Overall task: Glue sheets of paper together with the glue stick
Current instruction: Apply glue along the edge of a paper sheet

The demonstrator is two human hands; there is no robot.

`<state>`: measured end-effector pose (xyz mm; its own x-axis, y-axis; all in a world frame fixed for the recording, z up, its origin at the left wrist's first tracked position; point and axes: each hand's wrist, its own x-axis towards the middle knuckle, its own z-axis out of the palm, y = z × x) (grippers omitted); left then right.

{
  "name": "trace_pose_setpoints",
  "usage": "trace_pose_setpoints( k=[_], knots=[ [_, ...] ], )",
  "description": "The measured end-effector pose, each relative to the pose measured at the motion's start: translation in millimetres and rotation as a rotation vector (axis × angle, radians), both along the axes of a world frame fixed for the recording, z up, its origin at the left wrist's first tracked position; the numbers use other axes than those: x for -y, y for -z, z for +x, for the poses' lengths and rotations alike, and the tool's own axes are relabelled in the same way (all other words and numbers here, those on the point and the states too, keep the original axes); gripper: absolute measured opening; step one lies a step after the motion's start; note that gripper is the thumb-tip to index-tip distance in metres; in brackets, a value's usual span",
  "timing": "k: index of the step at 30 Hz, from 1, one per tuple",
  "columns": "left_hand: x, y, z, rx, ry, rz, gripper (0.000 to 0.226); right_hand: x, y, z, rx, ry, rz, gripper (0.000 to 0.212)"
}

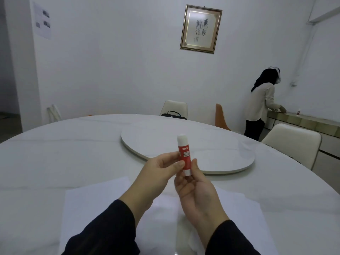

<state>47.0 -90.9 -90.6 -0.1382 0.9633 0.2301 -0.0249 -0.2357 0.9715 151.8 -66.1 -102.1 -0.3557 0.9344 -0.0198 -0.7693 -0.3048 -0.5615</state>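
1. you hold the glue stick [184, 157] upright above the table [55, 153], its white cap on top and its red label facing you.
2. your left hand [156, 173] pinches the red barrel from the left, thumb and fingertips pressed against it.
3. your right hand [196, 188] grips the lower end, thumb up along the right side and fingers curled behind the base.
4. the sheets of paper [97, 199] lie flat on the table beneath your wrists, overlapping near the middle.
5. a round turntable [211, 150] sits on the table beyond the glue stick.
6. a person [261, 103] stands at a counter [303, 120] far right, back turned.
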Motion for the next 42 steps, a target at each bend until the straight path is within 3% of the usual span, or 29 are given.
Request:
trace_pose_setpoints(
  k=[3, 5, 7, 9, 13, 16, 24, 26, 28, 31, 35, 39, 42],
  knots=[
    [-1, -2, -27, -0.218, -0.106, -0.084, 0.042, -7, -1, 8, -0.051, 0.091, -0.068, 0.03],
    [2, -3, -62, -0.484, -0.238, -0.199, 0.041, -12, -2, 14, -0.067, 0.139, -0.086, 0.026],
    [9, 3, -97, -0.828, -0.311, -0.448, 0.054, -15, -2, 19, -0.071, 0.165, -0.086, 0.022],
    [16, 14, -118, -1.011, -0.334, -0.63, 0.077, -17, -2, 22, -0.08, 0.173, -0.076, 0.022],
    [20, 36, -116, -0.967, -0.26, -0.523, 0.112, -18, 0, 24, -0.076, 0.192, -0.051, 0.024],
    [18, 44, -103, -1.13, -0.22, -0.497, 0.106, -16, 1, 26, -0.067, 0.2, -0.043, 0.025],
    [16, 45, -107, -1.134, -0.358, -0.312, 0.109, -15, 5, 28, -0.031, 0.211, -0.043, 0.025],
    [14, 44, -112, -1.036, -0.386, -0.244, 0.103, -16, 6, 28, -0.022, 0.21, -0.047, 0.026],
    [12, 44, -115, -0.964, -0.408, -0.204, 0.081, -17, 6, 29, -0.033, 0.209, -0.051, 0.025],
    [9, 37, -111, -0.999, -0.384, -0.067, 0.056, -17, 3, 29, -0.092, 0.208, -0.054, 0.017],
    [-6, 13, -78, -1.087, -0.221, 0.169, 0.062, -16, 0, 29, -0.159, 0.216, -0.051, 0.009],
    [-10, 39, -56, -1.143, -0.109, 0.094, 0.091, -18, 1, 31, -0.182, 0.255, -0.077, 0.005],
    [-2, 55, -70, -1.107, -0.238, -0.069, 0.083, -17, 7, 23, -0.107, 0.25, -0.088, 0.015]
  ],
)
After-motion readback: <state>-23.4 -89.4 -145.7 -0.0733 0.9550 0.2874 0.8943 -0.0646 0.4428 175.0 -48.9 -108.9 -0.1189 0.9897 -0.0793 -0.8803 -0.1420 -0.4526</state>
